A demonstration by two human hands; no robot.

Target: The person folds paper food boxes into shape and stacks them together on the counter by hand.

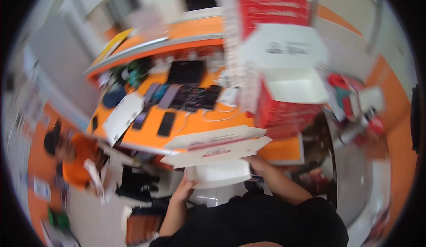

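Observation:
Between my two hands I hold a folding cardboard box [220, 174], white inside, in front of my body. Its long lid flap [213, 156], off-white with red print, stands up on the far side. My left hand [183, 188] grips the near left end, thumb on the rim. On the right end, my right hand [258, 164] is closed around the side, its fingertips partly hidden by the board. Beyond the flap, a black phone [166, 124] lies on the orange desk [146, 134].
Red and white boxes, the top one open [295, 87], are stacked at the desk's right. Several phones and cables [195, 97] and a flat white carton [124, 116] cover the desk. A person in orange [77, 162] holds white cardboard at the left.

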